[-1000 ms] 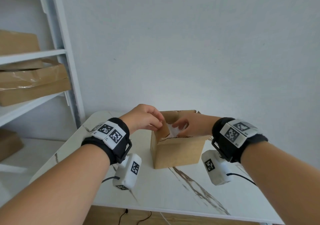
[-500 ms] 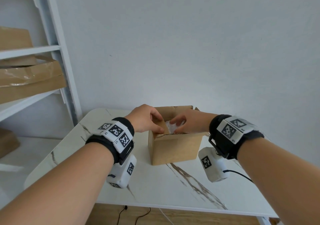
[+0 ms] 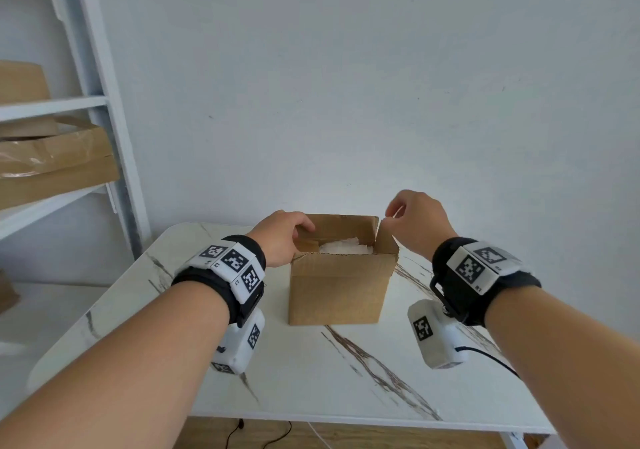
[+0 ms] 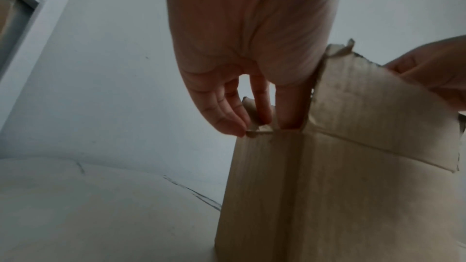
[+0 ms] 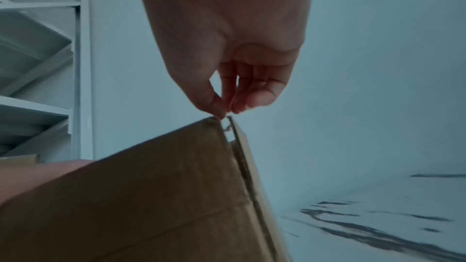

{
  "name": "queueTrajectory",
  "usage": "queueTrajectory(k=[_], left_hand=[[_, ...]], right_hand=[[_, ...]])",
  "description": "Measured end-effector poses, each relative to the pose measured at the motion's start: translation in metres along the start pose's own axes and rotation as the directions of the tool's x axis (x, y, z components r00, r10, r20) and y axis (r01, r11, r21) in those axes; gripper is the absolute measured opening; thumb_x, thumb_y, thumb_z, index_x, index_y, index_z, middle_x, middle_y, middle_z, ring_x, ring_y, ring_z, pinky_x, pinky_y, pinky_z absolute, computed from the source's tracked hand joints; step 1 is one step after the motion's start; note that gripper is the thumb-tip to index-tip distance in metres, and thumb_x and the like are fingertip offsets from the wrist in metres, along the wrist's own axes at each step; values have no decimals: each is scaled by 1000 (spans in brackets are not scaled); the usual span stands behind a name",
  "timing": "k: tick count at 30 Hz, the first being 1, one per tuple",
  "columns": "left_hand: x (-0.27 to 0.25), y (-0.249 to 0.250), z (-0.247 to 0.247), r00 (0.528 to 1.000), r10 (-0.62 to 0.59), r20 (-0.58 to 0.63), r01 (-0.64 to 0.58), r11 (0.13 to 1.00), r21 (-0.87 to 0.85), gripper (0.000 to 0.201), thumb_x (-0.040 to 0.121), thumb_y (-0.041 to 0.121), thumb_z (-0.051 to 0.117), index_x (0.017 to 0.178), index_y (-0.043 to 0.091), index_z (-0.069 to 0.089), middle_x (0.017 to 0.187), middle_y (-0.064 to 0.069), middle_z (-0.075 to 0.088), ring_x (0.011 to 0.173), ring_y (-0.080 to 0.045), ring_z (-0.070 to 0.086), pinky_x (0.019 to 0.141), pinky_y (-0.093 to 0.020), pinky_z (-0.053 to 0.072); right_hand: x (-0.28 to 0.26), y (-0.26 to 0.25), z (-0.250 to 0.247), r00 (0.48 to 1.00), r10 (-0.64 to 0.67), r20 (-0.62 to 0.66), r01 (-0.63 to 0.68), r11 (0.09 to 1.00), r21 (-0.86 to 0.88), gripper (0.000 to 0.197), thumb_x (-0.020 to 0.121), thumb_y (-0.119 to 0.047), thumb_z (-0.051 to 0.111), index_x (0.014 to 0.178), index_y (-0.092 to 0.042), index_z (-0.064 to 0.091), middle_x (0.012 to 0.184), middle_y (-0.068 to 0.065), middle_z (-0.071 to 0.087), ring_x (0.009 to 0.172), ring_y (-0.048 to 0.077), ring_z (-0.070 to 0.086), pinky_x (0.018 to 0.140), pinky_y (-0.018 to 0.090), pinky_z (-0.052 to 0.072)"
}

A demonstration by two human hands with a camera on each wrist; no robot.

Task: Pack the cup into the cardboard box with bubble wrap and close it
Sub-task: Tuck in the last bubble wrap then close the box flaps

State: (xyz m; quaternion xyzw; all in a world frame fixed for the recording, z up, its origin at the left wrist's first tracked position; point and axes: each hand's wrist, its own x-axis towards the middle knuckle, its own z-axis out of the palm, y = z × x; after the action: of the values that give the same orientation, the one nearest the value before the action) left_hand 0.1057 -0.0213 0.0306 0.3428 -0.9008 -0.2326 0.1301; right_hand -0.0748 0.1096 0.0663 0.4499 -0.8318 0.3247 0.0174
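Your left hand (image 3: 282,237) grips the cardboard box (image 3: 341,287)'s left flap; your right hand (image 3: 419,222), fingers loosely curled and holding nothing, hovers above its right flap (image 3: 386,241). Fold both inward over the bubble wrap (image 3: 346,246).

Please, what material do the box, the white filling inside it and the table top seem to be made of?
Box: brown cardboard, matte; creased flaps and torn, fibrous edges show it.
White filling: probably bubble wrap or thin plastic film, pale and crumpled; bubbles are too small to see.
Table top: white with dark veins, smooth and faintly glossy; marble or a marble-look laminate, cannot tell which.
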Motion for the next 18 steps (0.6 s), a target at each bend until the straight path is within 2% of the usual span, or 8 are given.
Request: queueTrajectory(k=[3, 5, 7, 11, 13, 15, 18], left_hand=[[-2, -2, 1, 1000, -1, -1, 1, 999, -38, 60, 83, -13, 48, 130, 23, 52, 116, -3, 48, 91, -14, 49, 55, -13, 35], [-3, -3, 2, 1000, 3, -11, -4, 999, -48, 61, 82, -13, 47, 130, 24, 52, 117, -4, 48, 91, -14, 49, 55, -13, 34], [-3, -4, 3, 1000, 11, -17, -12, 999, -47, 62, 82, -14, 47, 130, 25, 52, 114, -2, 46, 90, -13, 48, 56, -12, 34], [-4, -4, 5, 999, 30, -28, -32, 999, -40, 58, 84, -14, 47, 125, 26, 57, 111, 0, 44, 89, -12, 46, 56, -11, 34], [-4, -6, 5, 999, 35, -28, -36, 998, -47, 49, 85, -10, 50, 115, 26, 64, 106, 3, 45, 87, -12, 48, 58, -12, 36], [-4, -8, 6, 999, 40, -26, -40, 999, -26, 37, 87, -2, 57, 103, 29, 71, 97, 8, 46, 83, -11, 49, 66, -16, 41], [-7, -6, 5, 999, 37, -18, -38, 999, -10, 31, 89, 6, 60, 99, 31, 74, 98, 10, 51, 81, -8, 49, 76, -20, 40]], right_hand=[[-1, 9, 5, 992, 77, 96, -92, 982, 163, 17, 85, -11, 54, 85, -5, 70, 81, 8, 73, 75, 22, 68, 76, 33, 59], [-7, 7, 9, 980, 71, 183, -128, 937, 324, 20, 86, -7, 54, 83, 1, 73, 82, 15, 75, 66, 18, 69, 70, 24, 60], [-10, 5, 14, 976, 41, 214, -123, 914, 386, 21, 86, -5, 56, 81, 1, 75, 83, 15, 75, 64, 15, 68, 68, 19, 59], [-7, 6, 26, 953, 20, 301, -118, 943, 311, 26, 86, -15, 53, 81, -8, 78, 81, 2, 78, 80, 12, 73, 91, 33, 55], [-6, 4, 28, 930, 11, 368, -110, 962, 249, 33, 89, -20, 46, 85, -11, 78, 87, -2, 77, 89, 11, 71, 98, 33, 51], [-5, 1, 27, 905, 2, 426, -94, 976, 196, 39, 92, -27, 42, 91, -12, 77, 97, -3, 76, 97, 12, 68, 103, 34, 46], [-4, -2, 24, 878, -16, 479, -59, 988, 142, 49, 87, -55, 45, 92, -18, 77, 101, -6, 73, 100, 13, 65, 104, 35, 43]])
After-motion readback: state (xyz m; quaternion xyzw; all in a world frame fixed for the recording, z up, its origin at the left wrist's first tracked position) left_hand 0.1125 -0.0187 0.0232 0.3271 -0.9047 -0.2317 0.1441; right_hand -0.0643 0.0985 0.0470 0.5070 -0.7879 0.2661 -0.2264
